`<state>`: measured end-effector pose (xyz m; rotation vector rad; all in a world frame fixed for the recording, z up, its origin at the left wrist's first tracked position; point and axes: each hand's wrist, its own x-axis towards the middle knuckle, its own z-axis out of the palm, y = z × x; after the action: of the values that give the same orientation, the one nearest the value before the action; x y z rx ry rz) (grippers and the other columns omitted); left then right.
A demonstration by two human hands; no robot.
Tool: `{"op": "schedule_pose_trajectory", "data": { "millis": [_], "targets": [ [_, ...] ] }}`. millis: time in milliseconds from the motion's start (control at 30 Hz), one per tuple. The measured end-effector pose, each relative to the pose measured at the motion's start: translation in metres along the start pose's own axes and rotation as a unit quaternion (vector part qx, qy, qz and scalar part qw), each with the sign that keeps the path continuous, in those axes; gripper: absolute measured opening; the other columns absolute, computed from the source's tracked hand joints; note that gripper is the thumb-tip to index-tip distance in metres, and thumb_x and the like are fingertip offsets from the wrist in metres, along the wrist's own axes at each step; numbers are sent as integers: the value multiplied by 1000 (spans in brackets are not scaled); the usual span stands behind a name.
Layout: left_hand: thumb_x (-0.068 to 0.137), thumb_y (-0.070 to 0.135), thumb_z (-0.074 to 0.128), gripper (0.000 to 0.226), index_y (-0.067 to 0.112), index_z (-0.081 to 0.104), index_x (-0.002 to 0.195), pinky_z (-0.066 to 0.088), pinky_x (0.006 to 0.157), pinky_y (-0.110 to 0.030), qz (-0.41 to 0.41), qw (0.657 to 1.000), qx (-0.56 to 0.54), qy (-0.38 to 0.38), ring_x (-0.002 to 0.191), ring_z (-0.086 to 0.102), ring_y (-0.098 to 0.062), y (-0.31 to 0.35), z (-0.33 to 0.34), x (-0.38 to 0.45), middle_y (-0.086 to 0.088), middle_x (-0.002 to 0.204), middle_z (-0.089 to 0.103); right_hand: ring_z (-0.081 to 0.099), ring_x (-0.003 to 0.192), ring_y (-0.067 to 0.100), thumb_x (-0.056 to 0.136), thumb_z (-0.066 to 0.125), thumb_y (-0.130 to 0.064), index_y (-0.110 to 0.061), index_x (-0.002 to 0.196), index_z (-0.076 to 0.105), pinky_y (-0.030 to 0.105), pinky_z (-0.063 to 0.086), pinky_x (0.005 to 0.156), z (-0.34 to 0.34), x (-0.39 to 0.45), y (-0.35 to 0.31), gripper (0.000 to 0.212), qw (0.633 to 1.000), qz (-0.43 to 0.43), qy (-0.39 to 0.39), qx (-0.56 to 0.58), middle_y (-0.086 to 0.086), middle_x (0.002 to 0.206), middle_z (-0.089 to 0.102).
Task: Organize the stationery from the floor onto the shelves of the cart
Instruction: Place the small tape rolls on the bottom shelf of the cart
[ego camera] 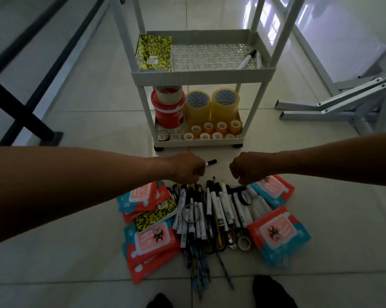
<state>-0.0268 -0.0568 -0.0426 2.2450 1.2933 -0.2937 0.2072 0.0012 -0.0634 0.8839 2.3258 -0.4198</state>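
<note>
- The left hand point(186, 167) has its fingers curled tight round a marker point(210, 162); only the black capped end sticks out past the knuckles, pointing toward the right hand.
- The right hand point(251, 167) is curled loosely, knuckles up and fingertips turned down over the far end of the pile of pens and markers point(212, 210). Whether it has anything pinched I cannot tell; the fingertips are hidden under the hand.
- Both forearms reach in from the sides, nearly level, meeting just in front of the cart point(204, 73), with the hands held apart and low above the floor.
- Step in hand, as I judge it: gathering markers off the floor to carry up to the cart.
- The middle shelf already carries a yellow-and-black notebook point(153, 52) at its left end and two markers point(248, 59) at its right, so the held marker most likely belongs beside those.
- The bottom shelf is crowded with tape rolls point(212, 107), large ones behind and small ones in front, plus a red tub point(168, 114) at the left.
- The next move calls for lifting the left hand up over the shelf's raised front lip and laying the marker flat so it does not roll.
- Much is left: the pile, a second notebook point(156, 216) and several wipe packs point(278, 236) lie on the floor tiles between the person and the cart.
</note>
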Motion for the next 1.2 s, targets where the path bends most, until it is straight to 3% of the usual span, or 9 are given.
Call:
{"op": "schedule_pose_trajectory", "data": {
  "millis": [267, 367, 500, 600, 767, 900, 1067, 1133, 1200],
  "targets": [
    [93, 16, 63, 19, 13, 69, 110, 53, 88, -35, 36, 998, 18, -55, 99, 66, -21, 19, 27, -18, -4, 110, 71, 64, 90, 15, 91, 66, -20, -13, 108, 67, 27, 53, 77, 7, -20, -27, 19, 999, -49, -16, 16, 3, 104, 69],
    [92, 17, 63, 19, 13, 67, 110, 53, 85, -33, 66, 995, 19, -71, 97, 66, -20, 27, 38, -23, -4, 108, 70, 67, 96, 16, 93, 65, -22, -15, 109, 65, 27, 54, 83, 22, -34, -51, 18, 991, -100, -69, 48, 3, 104, 69],
    [92, 20, 62, 29, 16, 65, 121, 51, 82, -32, 136, 981, 71, -117, 103, 61, -20, 41, 46, -27, -4, 116, 64, 68, 93, 23, 92, 65, -28, -15, 112, 68, 34, 56, 81, 56, -50, -74, 24, 972, -176, -147, -47, 8, 104, 70],
    [93, 22, 62, 42, 22, 57, 135, 51, 93, -38, 163, 963, 132, -171, 119, 51, -22, 46, 49, -31, -6, 133, 51, 60, 101, 25, 87, 67, -25, -17, 116, 63, 31, 46, 76, 84, -58, -75, 30, 963, -225, -118, -88, 8, 116, 60],
    [96, 20, 59, 43, 18, 53, 139, 47, 99, -40, 133, 963, 148, -180, 124, 51, -25, 42, 37, -32, -9, 137, 50, 57, 97, 28, 97, 54, -22, -15, 136, 46, 42, 55, 79, 110, -61, -71, 40, 938, -285, 0, -197, 13, 122, 49],
    [99, 21, 57, 39, 16, 56, 137, 48, 97, -37, 105, 969, 152, -164, 117, 56, -24, 30, 20, -29, -9, 131, 56, 62, 95, 30, 95, 57, -20, -7, 134, 46, 42, 57, 79, 114, -58, -74, 42, 933, -279, -43, -225, 16, 119, 55],
    [98, 23, 58, 35, 16, 59, 133, 48, 88, -31, 69, 977, 157, -128, 113, 59, -24, 14, 6, -27, -8, 126, 61, 57, 88, 17, 85, 68, -43, -21, 129, 45, 32, 47, 66, 87, -54, -71, 54, 962, -248, -98, -64, 4, 119, 51],
    [98, 24, 57, 35, 17, 59, 132, 50, 91, -37, 58, 976, 170, -122, 112, 59, -26, 9, 3, -26, -9, 125, 61, 51, 79, 4, 86, 64, -52, -30, 123, 40, 21, 42, 62, 66, -50, -66, 49, 972, -226, -67, 2, -8, 106, 49],
    [98, 26, 57, 34, 17, 60, 131, 50, 93, -38, 53, 976, 179, -112, 113, 59, -26, 3, 0, -24, -9, 125, 61, 52, 79, 2, 89, 57, -57, -31, 127, 40, 17, 44, 65, 41, -41, -55, 50, 979, -199, -13, 35, -12, 105, 49]
  ]
}}
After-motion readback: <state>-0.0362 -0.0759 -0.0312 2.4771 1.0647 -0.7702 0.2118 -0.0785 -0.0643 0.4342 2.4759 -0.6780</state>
